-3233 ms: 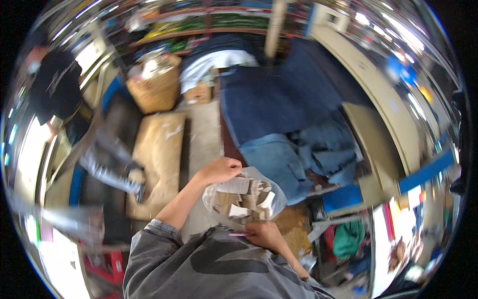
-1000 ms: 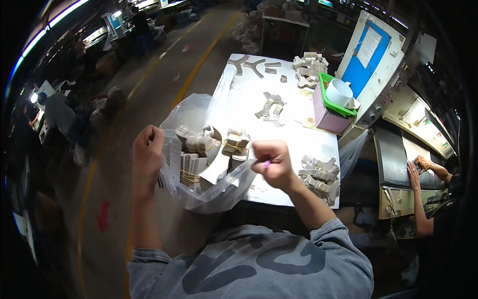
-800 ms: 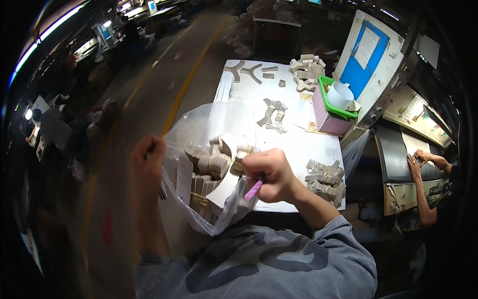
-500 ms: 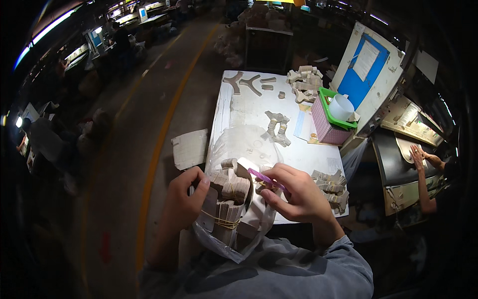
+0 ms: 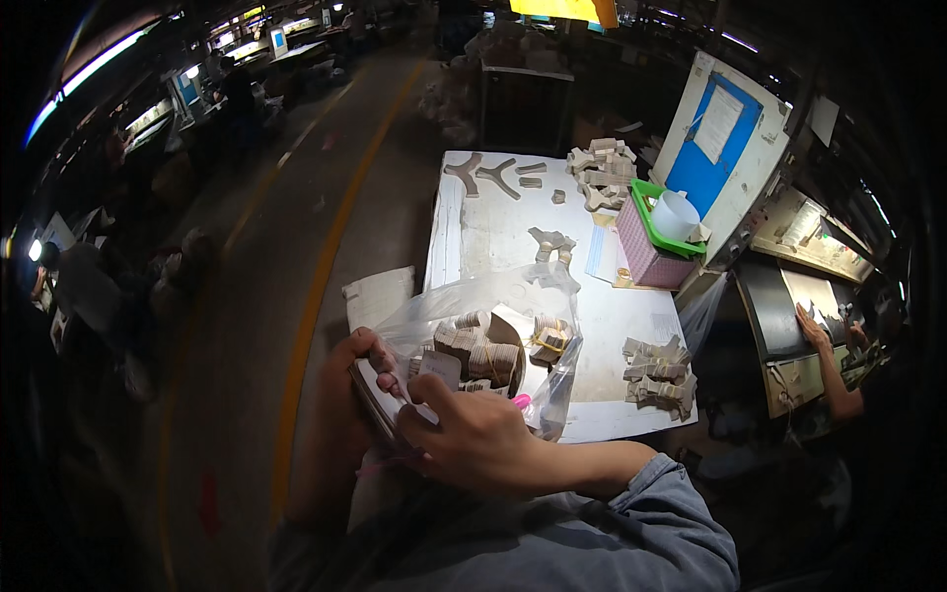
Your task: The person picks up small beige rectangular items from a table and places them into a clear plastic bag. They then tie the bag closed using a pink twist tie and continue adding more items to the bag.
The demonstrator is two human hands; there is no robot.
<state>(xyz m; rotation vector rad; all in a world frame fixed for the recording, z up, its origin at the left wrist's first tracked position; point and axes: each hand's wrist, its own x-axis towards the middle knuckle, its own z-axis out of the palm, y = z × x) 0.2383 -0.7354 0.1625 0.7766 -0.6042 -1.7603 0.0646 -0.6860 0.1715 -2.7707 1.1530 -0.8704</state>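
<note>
- I am gripping the left edge of the clear bag [image 5: 464, 301] with the left hand [image 5: 367, 357], its fingers bending over the film.
- I am curling the right hand [image 5: 473, 434] across the bag's near side, its fingertips reaching toward the left hand; a pink stick [image 5: 521, 402] is poking out beside its knuckles.
- The bag is lying open at the near edge of the bench [image 5: 493, 237], holding grey card bundles [image 5: 478, 355] and a white label [image 5: 441, 366]; a grey bundle pile [image 5: 659, 377] is sitting apart, to the right.
- For good handling, I am favouring a steady left pinch and light right fingers, since thin film is likely to tear if pulled hard.
- I am also judging that the bag is needing to stay level, so the bundles are not sliding out, and that the stick is best pointing away from the film.
- The right hand is hiding its own palm and the bag's near side, so I am not telling what it is closing on.
- Shadow is swallowing the left wrist, and the bag is partly veiling a loose bundle [image 5: 550, 245] behind it.
</note>
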